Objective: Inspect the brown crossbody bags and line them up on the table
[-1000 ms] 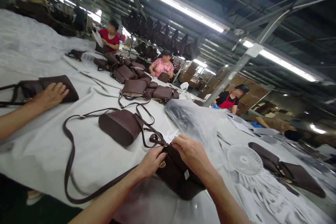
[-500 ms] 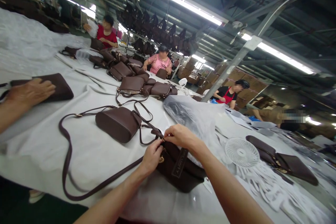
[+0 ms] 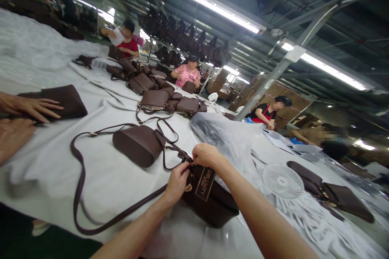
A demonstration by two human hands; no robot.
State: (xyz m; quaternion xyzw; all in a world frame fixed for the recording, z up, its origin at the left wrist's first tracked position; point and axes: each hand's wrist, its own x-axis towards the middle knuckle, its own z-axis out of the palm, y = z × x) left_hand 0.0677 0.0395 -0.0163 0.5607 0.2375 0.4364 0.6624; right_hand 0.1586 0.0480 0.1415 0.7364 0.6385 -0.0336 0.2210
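Note:
A dark brown handbag [image 3: 223, 210] lies tilted on the white-covered table in front of me. My left hand [image 3: 178, 182] pinches its upper edge by the metal ring where the strap joins. Closed fingers of my right hand [image 3: 208, 156] meet the left fingertips at that same corner; what they grip is hidden. A dark hang tag [image 3: 206, 184] with gold lettering, reading DELUXITY, lies against the bag's front, below the right hand. Beside it shows a round gold charm [image 3: 189, 187]. The long shoulder strap [image 3: 121, 214] loops out to the left over the table.
Another brown handbag [image 3: 138, 145] lies just left of mine. Clear plastic [image 3: 219, 129], a white fan [image 3: 283, 181] and white strips [image 3: 322, 218] lie to the right. A co-worker's hands [image 3: 39, 107] rest by a brown bag at far left. More bags [image 3: 154, 99] are piled farther back.
The hang tag has turned so its gold lettering faces me. My hands stay at the bag's corner. At far left, a second co-worker's hand has come into view.

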